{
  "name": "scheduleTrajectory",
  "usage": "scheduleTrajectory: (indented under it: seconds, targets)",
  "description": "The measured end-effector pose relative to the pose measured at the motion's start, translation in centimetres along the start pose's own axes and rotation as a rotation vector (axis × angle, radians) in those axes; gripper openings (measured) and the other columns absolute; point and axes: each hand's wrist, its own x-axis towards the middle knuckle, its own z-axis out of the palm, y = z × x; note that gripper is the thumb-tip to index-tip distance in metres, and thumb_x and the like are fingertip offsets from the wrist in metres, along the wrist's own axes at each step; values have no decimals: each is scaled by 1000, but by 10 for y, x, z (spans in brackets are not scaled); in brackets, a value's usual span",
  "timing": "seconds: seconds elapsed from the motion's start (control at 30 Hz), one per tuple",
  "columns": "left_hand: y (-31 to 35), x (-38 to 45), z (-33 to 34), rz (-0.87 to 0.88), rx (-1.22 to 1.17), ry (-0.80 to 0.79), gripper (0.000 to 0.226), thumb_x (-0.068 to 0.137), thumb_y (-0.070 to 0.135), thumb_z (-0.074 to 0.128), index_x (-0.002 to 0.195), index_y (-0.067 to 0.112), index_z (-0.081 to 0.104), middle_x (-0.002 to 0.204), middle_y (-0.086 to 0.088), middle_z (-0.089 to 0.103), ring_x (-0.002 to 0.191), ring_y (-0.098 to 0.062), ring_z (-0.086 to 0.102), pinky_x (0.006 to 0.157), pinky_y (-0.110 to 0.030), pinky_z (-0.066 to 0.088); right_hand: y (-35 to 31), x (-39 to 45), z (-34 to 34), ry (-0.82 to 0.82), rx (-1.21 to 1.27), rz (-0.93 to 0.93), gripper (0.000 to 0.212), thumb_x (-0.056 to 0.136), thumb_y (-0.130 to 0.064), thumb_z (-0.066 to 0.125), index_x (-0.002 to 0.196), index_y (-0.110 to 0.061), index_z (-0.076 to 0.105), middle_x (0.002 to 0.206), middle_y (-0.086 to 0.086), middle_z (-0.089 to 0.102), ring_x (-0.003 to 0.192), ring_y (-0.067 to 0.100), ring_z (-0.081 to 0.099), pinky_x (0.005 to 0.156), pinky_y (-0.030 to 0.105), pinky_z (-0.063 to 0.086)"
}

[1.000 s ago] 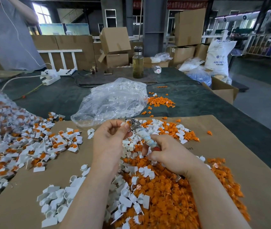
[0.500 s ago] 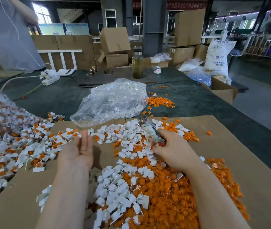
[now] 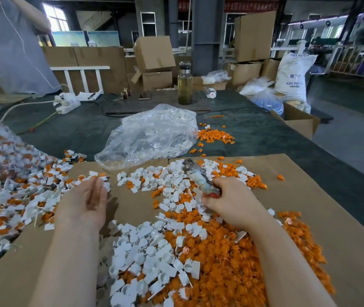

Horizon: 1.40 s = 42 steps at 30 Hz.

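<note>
Well, nearest to the body, under and between both forearms, lies the mixed heap: white pieces (image 3: 145, 258) nearer the left arm and orange caps (image 3: 232, 262) under the right wrist, all on a cardboard sheet (image 3: 331, 218). The left hand (image 3: 83, 200) is open, its fingers straight and relaxed, the palm turned toward the right hand. It holds nothing and hovers above bare cardboard. The right hand (image 3: 227, 200) is closed around the handle of a small taped tool (image 3: 198, 178), whose metal head points away from the fingers, over the white pieces.

I judge the step is to fetch one white piece with the free hand and bring it to the tool head. To do it well, the left hand should pinch only a single piece from the heap just right of it, while the right hand holds the tool steady above the parts.

Left of the left hand is a pile of joined white-and-orange pieces (image 3: 10, 196), and loose parts should not fall there. Beyond both hands lies a clear plastic bag (image 3: 152, 134), and farther a bottle (image 3: 184, 85)
</note>
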Motion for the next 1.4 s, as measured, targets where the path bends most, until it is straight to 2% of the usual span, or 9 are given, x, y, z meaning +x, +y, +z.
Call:
scheduleTrajectory:
  seconds: [0.1,0.2,0.37,0.6,0.8,0.9,1.0,1.2,1.4]
  targets:
    - [-7,-2,8,52,290,-117,14,87,13,74,100,18,72,86,3,77,75,-5,72,65,-24,55,-6,-1,5,-62,-28,-68,22,87,-34,65,69,-25,54,68,-5,58,62,11,53,54,26,37]
    - [-20,-2,12,211,676,-226,9,89,16,71,93,24,72,93,4,75,88,-13,68,72,-29,49,-12,0,12,-116,-108,-121,21,88,-42,63,75,-28,52,78,-10,56,74,12,54,60,29,39]
    - [-37,-7,15,398,1260,-351,4,94,26,66,95,30,68,95,16,64,81,-1,56,62,-20,36,-17,0,20,-160,-255,-134,22,87,-47,62,80,-31,48,84,-12,56,81,12,56,66,32,50]
    - [-46,-6,12,536,1708,-462,32,96,17,61,126,29,68,129,-1,66,108,-17,63,92,-30,51,-13,2,21,-173,-288,-99,20,89,-48,60,90,-30,52,90,-9,57,83,13,56,71,34,53]
    - [-50,-4,13,636,1644,-462,22,91,20,69,77,36,66,88,14,63,74,1,57,57,-18,41,-8,4,20,-68,-174,-53,23,91,-49,57,89,-27,52,83,-10,57,75,11,56,61,28,46]
    - [-56,-8,18,632,1673,-499,5,91,30,69,91,34,71,90,14,69,75,0,59,58,-18,42,-8,4,16,-21,-64,-24,20,92,-44,59,93,-25,54,87,-8,61,78,13,62,69,33,51]
    - [-66,-11,22,667,1758,-485,26,90,40,70,112,27,72,103,5,70,83,-9,57,70,-23,44,-9,3,13,11,0,-24,17,91,-39,62,95,-24,54,89,-8,60,80,12,58,65,30,46]
    - [-69,-12,21,694,1733,-479,13,88,34,72,100,29,71,79,17,54,72,-2,51,55,-15,37,-17,0,12,67,191,-7,14,90,-30,61,83,-19,56,77,-1,61,70,17,57,60,36,47]
    - [-70,-18,24,688,1651,-491,8,98,32,58,100,25,60,88,9,64,80,-10,60,68,-29,49,-18,-1,8,84,337,38,15,91,-23,58,93,-9,59,90,10,69,78,30,63,71,46,54]
